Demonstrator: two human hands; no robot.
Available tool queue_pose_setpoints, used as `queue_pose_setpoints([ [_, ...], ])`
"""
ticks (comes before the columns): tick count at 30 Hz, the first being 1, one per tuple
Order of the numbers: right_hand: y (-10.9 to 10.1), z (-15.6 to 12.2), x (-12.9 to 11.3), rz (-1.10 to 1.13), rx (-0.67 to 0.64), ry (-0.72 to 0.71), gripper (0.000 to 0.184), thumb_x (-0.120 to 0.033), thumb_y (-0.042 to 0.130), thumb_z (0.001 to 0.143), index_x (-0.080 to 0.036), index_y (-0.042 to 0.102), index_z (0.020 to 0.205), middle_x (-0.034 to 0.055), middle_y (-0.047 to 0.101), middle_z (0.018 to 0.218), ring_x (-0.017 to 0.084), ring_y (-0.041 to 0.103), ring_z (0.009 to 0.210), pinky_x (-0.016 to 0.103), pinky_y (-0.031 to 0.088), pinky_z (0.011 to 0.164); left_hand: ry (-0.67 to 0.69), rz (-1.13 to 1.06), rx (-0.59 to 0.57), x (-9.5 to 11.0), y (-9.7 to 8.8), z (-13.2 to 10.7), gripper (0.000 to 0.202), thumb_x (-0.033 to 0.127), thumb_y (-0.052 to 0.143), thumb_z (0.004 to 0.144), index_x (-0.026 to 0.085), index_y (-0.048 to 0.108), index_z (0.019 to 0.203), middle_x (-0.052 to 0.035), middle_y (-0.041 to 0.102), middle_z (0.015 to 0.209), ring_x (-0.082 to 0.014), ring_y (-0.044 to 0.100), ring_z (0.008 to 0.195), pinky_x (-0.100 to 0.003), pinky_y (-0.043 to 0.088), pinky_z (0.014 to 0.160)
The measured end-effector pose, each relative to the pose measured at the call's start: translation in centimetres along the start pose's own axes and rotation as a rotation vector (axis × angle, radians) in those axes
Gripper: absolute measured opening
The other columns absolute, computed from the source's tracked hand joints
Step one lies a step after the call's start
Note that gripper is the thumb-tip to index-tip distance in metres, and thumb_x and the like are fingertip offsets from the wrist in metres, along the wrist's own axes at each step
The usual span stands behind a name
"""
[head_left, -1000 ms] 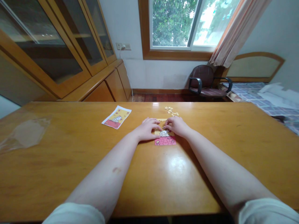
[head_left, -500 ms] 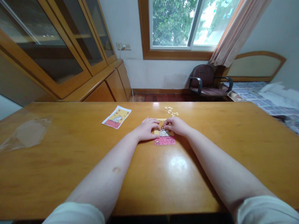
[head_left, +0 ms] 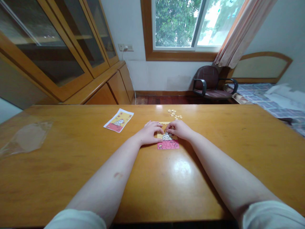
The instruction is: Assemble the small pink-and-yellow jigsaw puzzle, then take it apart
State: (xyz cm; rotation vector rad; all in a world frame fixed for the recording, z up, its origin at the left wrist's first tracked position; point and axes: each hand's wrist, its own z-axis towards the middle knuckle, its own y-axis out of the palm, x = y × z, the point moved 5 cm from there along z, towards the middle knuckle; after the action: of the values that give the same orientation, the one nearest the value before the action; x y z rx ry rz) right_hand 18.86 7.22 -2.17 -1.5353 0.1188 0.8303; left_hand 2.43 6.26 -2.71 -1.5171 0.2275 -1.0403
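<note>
A partly joined jigsaw puzzle [head_left: 168, 145] lies flat on the table, pink along its near side and yellow farther off, with a white cartoon animal in the middle. My left hand [head_left: 150, 133] rests at its left edge, fingers apart, thumb and fingertips touching the puzzle. Over the upper part, my right hand [head_left: 178, 128] has thumb and forefinger pinched together; whatever is between them is too small to make out. Beyond the hands is a yellow strip of joined pieces [head_left: 164, 122]. Several loose puzzle pieces [head_left: 175, 114] are scattered past my right hand.
A picture sheet [head_left: 119, 121] with the same design lies to the left on the wooden table [head_left: 147, 184]. A clear plastic bag [head_left: 28, 136] is at the far left. Past the table stand a cabinet [head_left: 100, 92], an office chair [head_left: 209, 82] and a bed [head_left: 257, 95].
My right hand has shifted very slightly left over the puzzle. My left hand stays at the puzzle's edge, and the pieces look the same.
</note>
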Motion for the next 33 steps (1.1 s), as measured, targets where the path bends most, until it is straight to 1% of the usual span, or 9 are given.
queue_pose_setpoints([
  [7,0.3,-0.1,0.1,-0.001,0.008,-0.008,0.007,-0.020,0.070,0.077,-0.024,0.075,0.082,-0.0001,0.074,0.080,0.015,0.064,0.077,0.025,0.043,0.074,0.022,-0.018,0.020,0.3,-0.1,0.0,0.027,0.044,0.070,0.073,0.028,0.070,0.095,-0.0049,0.058,0.130,-0.0278,0.045,0.127,-0.051,0.024,0.111],
  [10,0.2,-0.2,0.0,-0.024,0.012,-0.017,0.007,-0.021,0.070,0.077,-0.024,0.075,0.082,-0.0004,0.074,0.080,0.016,0.065,0.078,0.026,0.043,0.076,-0.001,-0.041,0.117,0.0,-1.1,0.0,0.022,0.039,0.059,0.083,0.025,0.069,0.097,-0.0054,0.062,0.124,-0.0241,0.051,0.120,-0.044,0.035,0.107],
  [13,0.2,-0.3,-0.1,-0.032,0.012,-0.016,0.007,-0.021,0.070,0.078,-0.024,0.075,0.081,-0.0006,0.074,0.082,0.016,0.064,0.081,0.026,0.043,0.077,-0.193,0.057,0.267,-1.3,-2.8,-0.3,0.025,0.030,0.048,0.088,0.021,0.069,0.099,-0.0061,0.069,0.102,-0.0224,0.060,0.100,-0.038,0.045,0.094],
  [15,0.2,-0.3,-0.2,-0.045,0.016,-0.013,0.007,-0.020,0.070,0.078,-0.024,0.075,0.081,-0.0006,0.074,0.082,0.016,0.064,0.081,0.026,0.043,0.077,-0.352,0.200,0.309,-2.2,-3.8,-1.0,0.028,0.021,0.044,0.086,0.020,0.069,0.099,-0.0069,0.070,0.100,-0.0243,0.061,0.098,-0.039,0.046,0.091],
  [18,0.3,-0.3,-0.3,-0.086,0.024,-0.017,0.006,-0.021,0.071,0.077,-0.024,0.075,0.081,-0.0001,0.074,0.082,0.017,0.063,0.082,0.028,0.042,0.079,-0.487,0.375,0.290,-2.8,-4.8,-1.9,0.035,0.013,0.043,0.080,0.019,0.069,0.102,-0.0083,0.070,0.104,-0.0271,0.060,0.101,-0.041,0.045,0.089],
  [21,0.3,-0.3,-0.5,-0.108,0.037,-0.033,0.005,-0.022,0.070,0.078,-0.024,0.075,0.081,0.0005,0.074,0.082,0.017,0.063,0.083,0.029,0.041,0.081,-0.536,0.455,0.274,-2.8,-5.1,-2.5,0.037,0.015,0.044,0.079,0.020,0.068,0.107,-0.0091,0.068,0.107,-0.0287,0.058,0.103,-0.041,0.045,0.088],
  [26,-0.3,-0.3,-0.3,-0.087,0.134,-0.047,0.012,-0.025,0.064,0.084,-0.022,0.074,0.080,0.0031,0.073,0.082,0.017,0.062,0.079,0.031,0.041,0.080,-0.474,0.455,0.188,-2.5,-4.1,-2.3,0.039,0.018,0.045,0.081,0.022,0.067,0.113,-0.0095,0.066,0.111,-0.0297,0.057,0.104,-0.044,0.043,0.091],
  [30,-0.5,-0.3,0.2,-0.088,0.212,-0.036,0.014,-0.026,0.061,0.086,-0.021,0.074,0.081,0.0044,0.072,0.082,0.018,0.060,0.079,0.032,0.040,0.079,-0.442,0.372,0.176,-2.8,-3.6,-2.0,0.032,0.022,0.046,0.084,0.025,0.071,0.104,-0.0085,0.068,0.109,-0.0292,0.057,0.102,-0.043,0.041,0.092],
  [33,-0.4,-0.3,0.4,-0.077,0.190,-0.034,0.012,-0.026,0.063,0.084,-0.022,0.074,0.081,0.0035,0.072,0.081,0.017,0.059,0.078,0.031,0.039,0.079,-0.447,0.360,0.186,-3.1,-3.7,-1.9,0.027,0.026,0.049,0.085,0.025,0.073,0.098,-0.0079,0.069,0.106,-0.0285,0.058,0.101,-0.042,0.041,0.092],
])
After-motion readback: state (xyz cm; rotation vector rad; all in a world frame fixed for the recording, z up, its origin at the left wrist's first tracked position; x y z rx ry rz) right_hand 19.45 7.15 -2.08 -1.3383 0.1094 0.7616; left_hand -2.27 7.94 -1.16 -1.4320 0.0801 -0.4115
